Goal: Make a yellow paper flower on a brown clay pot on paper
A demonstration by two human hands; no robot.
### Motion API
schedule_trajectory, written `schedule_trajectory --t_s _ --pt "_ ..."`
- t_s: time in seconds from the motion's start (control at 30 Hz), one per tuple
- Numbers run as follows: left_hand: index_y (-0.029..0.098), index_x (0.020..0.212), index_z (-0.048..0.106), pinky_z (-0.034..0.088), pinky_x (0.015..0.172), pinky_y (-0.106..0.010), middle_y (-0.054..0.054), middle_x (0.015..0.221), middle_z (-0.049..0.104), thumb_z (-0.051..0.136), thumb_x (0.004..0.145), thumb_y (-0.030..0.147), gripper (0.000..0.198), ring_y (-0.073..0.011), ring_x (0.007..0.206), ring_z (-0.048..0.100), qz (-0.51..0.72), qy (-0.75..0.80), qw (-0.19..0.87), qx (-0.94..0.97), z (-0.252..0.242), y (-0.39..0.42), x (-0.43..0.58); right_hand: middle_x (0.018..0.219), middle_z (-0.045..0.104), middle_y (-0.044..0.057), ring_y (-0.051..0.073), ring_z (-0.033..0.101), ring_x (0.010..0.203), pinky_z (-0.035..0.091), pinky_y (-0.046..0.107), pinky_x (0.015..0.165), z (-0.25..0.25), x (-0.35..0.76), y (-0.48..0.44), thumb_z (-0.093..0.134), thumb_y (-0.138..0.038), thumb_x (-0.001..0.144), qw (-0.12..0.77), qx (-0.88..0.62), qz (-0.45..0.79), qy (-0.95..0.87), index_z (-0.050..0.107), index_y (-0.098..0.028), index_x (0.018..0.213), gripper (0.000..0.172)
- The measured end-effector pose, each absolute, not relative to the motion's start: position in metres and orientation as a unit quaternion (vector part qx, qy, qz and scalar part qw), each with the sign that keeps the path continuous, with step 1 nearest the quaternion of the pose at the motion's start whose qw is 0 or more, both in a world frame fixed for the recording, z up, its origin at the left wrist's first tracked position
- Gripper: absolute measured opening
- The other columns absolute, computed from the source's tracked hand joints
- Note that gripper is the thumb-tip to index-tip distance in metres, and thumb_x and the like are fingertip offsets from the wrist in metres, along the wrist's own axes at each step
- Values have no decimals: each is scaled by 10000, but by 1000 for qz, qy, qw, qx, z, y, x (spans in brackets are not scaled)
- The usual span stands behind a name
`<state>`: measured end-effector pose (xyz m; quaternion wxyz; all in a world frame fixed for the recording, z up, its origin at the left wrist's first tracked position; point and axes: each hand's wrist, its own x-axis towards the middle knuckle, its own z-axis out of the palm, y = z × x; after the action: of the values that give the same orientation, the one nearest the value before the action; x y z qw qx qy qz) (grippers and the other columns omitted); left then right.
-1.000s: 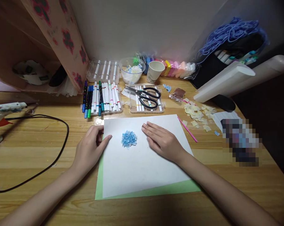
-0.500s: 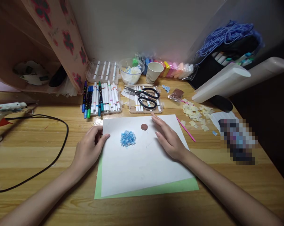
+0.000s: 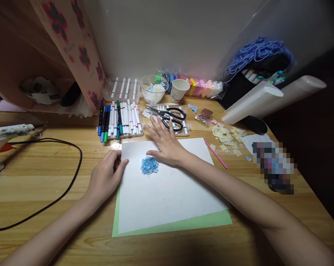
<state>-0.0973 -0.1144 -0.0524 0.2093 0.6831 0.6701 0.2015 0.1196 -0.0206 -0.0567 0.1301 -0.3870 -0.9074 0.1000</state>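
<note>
At the left edge of the white paper, my left hand pinches the sheet with its thumb on top; the other fingers are curled and partly hidden. A light green sheet shows from beneath the white one. My right hand is open, fingers spread, over the far part of the paper and holding nothing. Its thumb lies just above a small heap of blue shreds. The fingertips reach toward black-handled scissors on a marker case. The brown disc seen earlier is hidden by the right hand.
Markers, a clear bowl and a paper cup stand behind the paper. Yellowish scraps and a pink stick lie right. A glue gun with a black cord is left.
My right hand has moved left across the paper and spread its fingers, now covering the brown disc. My left hand stays at the paper's left edge. The camera view has shifted slightly.
</note>
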Motion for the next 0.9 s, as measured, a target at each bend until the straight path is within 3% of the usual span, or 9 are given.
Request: schedule_trajectory --t_s 0.13,0.33,0.43,0.57,0.63,0.73,0.8,0.9 --pt "202 918 503 372 618 -271 -8 800 540 421 876 370 192 -164 707 506 194 671 203 687 -52 -114 -97 1547 22 127 325 -35 1409 -64 622 1069 -65 120 -22 297 -761 745 111 -387 99 -910 86 -223 1466 924" --pt "203 947 492 369 609 -276 -21 846 554 390 882 370 206 -171 721 520 181 671 182 696 -51 -115 -96 1550 57 93 321 -15 1410 -58 625 1069 -67 119 -22 309 -751 753 110 -382 109 -911 88 -257 1463 893" --pt "201 909 474 360 592 -276 -30 849 539 375 884 348 178 -180 729 516 164 668 158 709 -51 -115 -96 1552 32 89 289 -51 1413 -45 620 1075 -61 126 -17 146 -724 793 128 -368 169 -905 22 -259 1466 827" --pt "204 894 461 353 577 -269 -28 843 527 380 884 340 158 -176 720 521 171 663 146 714 -52 -116 -96 1557 28 28 189 1 1421 66 533 1124 -44 146 -16 -135 -589 813 215 -363 253 -870 -40 -297 1460 716" --pt "205 903 462 353 579 -267 -24 841 529 383 884 340 157 -174 723 526 177 662 148 713 -52 -116 -97 1555 41 9 178 25 1420 63 508 1135 -37 158 -23 -66 -573 860 227 -352 243 -875 2 -308 1460 659" --pt "205 900 462 352 580 -266 -19 833 533 387 884 341 155 -171 716 527 182 661 156 711 -53 -116 -98 1533 168 33 230 64 1417 40 553 1128 -36 175 -48 185 -577 901 147 -312 184 -921 94 -297 1461 632" --pt "205 895 460 353 583 -267 -17 830 536 389 885 343 156 -170 708 524 182 661 160 711 -53 -116 -99 1519 202 78 259 114 1408 133 544 1125 -42 185 -67 360 -575 872 99 -307 155 -934 119 -243 1464 720" --pt "204 909 467 353 586 -265 -17 831 537 393 886 344 160 -169 705 524 181 658 158 714 -54 -116 -99 1517 193 108 265 133 1404 186 524 1118 -52 194 -86 409 -582 849 62 -320 154 -933 75 -195 1469 803"
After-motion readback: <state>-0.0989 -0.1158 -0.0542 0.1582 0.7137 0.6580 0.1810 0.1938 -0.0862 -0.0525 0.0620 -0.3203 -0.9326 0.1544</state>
